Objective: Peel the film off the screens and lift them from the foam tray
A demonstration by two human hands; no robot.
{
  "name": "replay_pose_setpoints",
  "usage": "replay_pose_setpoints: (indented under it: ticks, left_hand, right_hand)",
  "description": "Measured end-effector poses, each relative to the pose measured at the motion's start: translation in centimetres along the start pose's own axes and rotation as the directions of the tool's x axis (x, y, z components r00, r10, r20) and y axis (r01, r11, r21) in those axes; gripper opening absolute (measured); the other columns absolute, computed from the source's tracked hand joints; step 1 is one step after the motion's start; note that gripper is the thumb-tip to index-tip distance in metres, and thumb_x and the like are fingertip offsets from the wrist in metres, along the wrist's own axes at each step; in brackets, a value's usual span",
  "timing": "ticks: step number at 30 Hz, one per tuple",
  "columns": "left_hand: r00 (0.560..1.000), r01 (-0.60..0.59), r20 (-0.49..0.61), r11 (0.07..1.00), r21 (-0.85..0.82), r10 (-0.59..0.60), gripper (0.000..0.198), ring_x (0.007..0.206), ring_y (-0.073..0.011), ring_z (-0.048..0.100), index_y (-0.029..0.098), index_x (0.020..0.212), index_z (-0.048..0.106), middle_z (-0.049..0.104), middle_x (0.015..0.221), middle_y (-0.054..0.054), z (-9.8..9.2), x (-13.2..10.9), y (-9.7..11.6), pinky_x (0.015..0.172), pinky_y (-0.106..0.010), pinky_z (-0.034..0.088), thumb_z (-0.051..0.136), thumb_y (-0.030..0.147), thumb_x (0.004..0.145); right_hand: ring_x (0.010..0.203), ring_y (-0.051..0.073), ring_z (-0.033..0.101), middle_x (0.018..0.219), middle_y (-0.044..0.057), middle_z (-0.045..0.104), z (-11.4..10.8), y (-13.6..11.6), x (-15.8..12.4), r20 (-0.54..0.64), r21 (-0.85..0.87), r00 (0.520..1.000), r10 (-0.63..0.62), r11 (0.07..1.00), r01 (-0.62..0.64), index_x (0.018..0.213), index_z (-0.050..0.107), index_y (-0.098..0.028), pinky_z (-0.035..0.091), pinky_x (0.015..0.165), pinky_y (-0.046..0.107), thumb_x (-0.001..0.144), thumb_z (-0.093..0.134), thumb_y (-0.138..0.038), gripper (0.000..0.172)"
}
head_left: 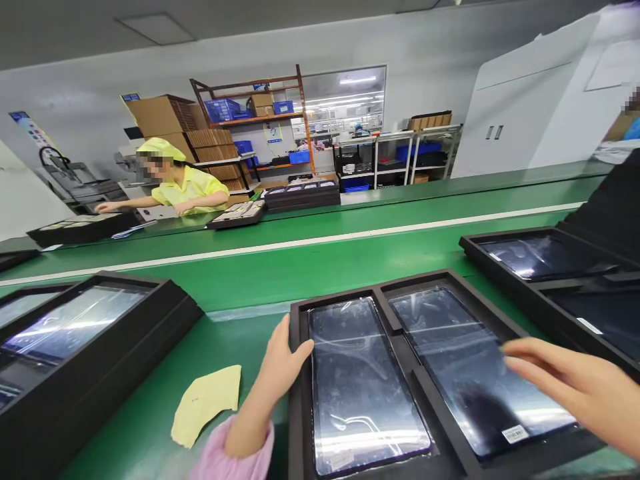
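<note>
Panels (pixel 360 373) are gleaming dark in tray (pixel 301 433). My left hand (pixel 285 363) is clasping its left rim; right hand (pixel 575 383) by right panel (pixel 465 367), hold unclear. Belt (pixel 325 263) showing past far rim.

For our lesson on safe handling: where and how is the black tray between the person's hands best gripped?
Probably by the outer side walls of the black tray: left hand from the left, right hand from the right. It lies flat on the green surface, and its raised frame gives edges to hold without pressing on the two screens inside.
</note>
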State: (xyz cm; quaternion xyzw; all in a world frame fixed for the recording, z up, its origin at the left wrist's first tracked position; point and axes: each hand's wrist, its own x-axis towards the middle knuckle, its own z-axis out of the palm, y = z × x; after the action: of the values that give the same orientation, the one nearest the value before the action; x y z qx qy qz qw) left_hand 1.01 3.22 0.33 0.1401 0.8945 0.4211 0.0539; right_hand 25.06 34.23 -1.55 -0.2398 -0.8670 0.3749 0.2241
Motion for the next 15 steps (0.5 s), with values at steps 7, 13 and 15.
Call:
replay_pose_setpoints:
  ticks: [7,13,15]
  left_hand:
    - [0.998,0.051,0.024,0.999,-0.002,-0.051,0.066,0.126,-0.0223,0.039,0.013,0.134,0.039,0.042,0.138,-0.006,1.5,2.3,-1.1,0.108,-0.03,0.026,0.044,0.006,0.069]
    - [0.997,0.083,-0.005,0.993,-0.085,-0.083,0.06,0.115,-0.0277,0.05,0.014,0.121,0.053,0.056,0.123,-0.009,0.8,4.0,-1.6,0.101,-0.034,0.036,0.049,0.005,0.061]
    - [0.998,0.056,0.021,0.99,-0.128,-0.054,0.062,0.12,-0.0248,0.045,0.013,0.125,0.047,0.048,0.131,-0.01,1.0,4.2,-2.0,0.102,-0.031,0.035,0.051,0.009,0.063]
  right_hand:
    - [0.11,0.024,0.046,0.116,0.01,0.055,10.4,-9.1,11.3,0.422,-0.385,0.836,-0.352,0.765,0.516,0.092,0.069,-0.019,0.035,0.097,0.035,0.087,0.049,-0.022,0.021]
    - [0.117,0.028,0.041,0.123,0.012,0.053,16.6,-9.3,13.9,0.373,-0.457,0.89,-0.261,0.784,0.421,0.093,0.069,-0.019,0.027,0.1,0.049,0.086,0.054,-0.021,0.017]
    - [0.114,0.025,0.044,0.119,0.008,0.056,17.0,-9.1,13.7,0.355,-0.45,0.904,-0.238,0.804,0.389,0.091,0.069,-0.022,0.026,0.101,0.049,0.086,0.054,-0.02,0.016]
